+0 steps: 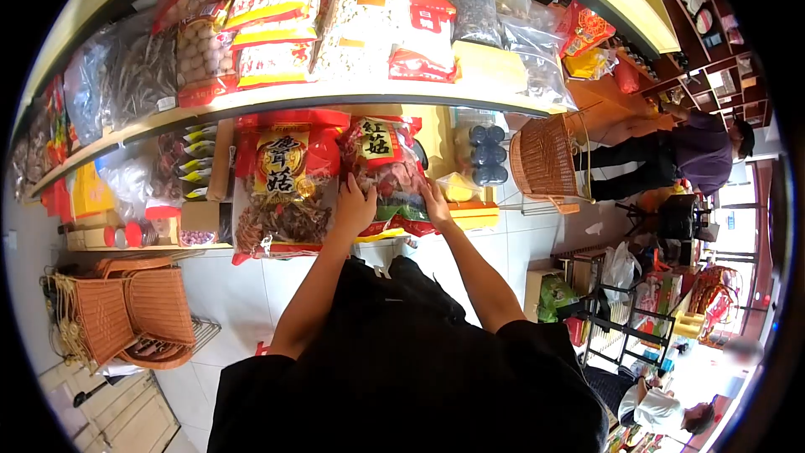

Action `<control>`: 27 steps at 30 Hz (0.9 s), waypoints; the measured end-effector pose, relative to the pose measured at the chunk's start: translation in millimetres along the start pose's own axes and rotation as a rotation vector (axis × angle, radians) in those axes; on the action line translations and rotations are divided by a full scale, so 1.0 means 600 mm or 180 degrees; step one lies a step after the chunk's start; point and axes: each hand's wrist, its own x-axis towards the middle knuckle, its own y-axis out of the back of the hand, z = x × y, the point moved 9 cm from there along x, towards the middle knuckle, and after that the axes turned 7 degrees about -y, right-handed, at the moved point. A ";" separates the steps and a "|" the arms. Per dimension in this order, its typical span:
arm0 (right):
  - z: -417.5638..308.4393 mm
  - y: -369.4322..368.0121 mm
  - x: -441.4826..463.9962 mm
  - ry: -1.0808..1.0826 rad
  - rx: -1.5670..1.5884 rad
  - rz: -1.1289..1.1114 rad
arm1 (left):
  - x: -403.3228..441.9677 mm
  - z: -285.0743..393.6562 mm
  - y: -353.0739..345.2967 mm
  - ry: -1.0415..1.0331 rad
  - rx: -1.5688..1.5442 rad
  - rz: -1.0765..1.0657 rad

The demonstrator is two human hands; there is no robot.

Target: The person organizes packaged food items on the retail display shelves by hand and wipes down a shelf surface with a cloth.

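Observation:
A red plastic bag of dried mushrooms (387,174) with a clear window lies on the lower shelf in front of me. My left hand (356,208) grips its left side, fingers over the front face. On the opposite side, my right hand (435,205) holds the lower right edge. Between them the bag is tilted slightly. Just left of it, next to my left hand, another large red bag of dried mushrooms (287,189) stands with its brown contents showing. What lies behind the held bag is mostly hidden.
The upper shelf's edge (335,103) curves above my hands, loaded with packaged dry goods. Dark-capped bottles (487,155) stand at right. Wicker baskets (545,155) flank the shelf, another wicker piece (159,315) at left. Two people are at the right, one in dark clothes (704,151).

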 end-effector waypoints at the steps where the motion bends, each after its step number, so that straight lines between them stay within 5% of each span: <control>1: 0.007 -0.004 0.007 0.0000 0.0004 -0.0021 | -0.004 -0.005 -0.005 0.0095 0.0058 -0.0069; 14: 0.018 -0.012 0.016 -0.0173 0.0653 -0.0360 | -0.029 0.000 -0.031 -0.0073 0.0598 0.0368; 27: 0.029 0.020 0.003 0.0004 0.0038 -0.0458 | -0.030 0.010 -0.044 0.0288 0.0837 0.0344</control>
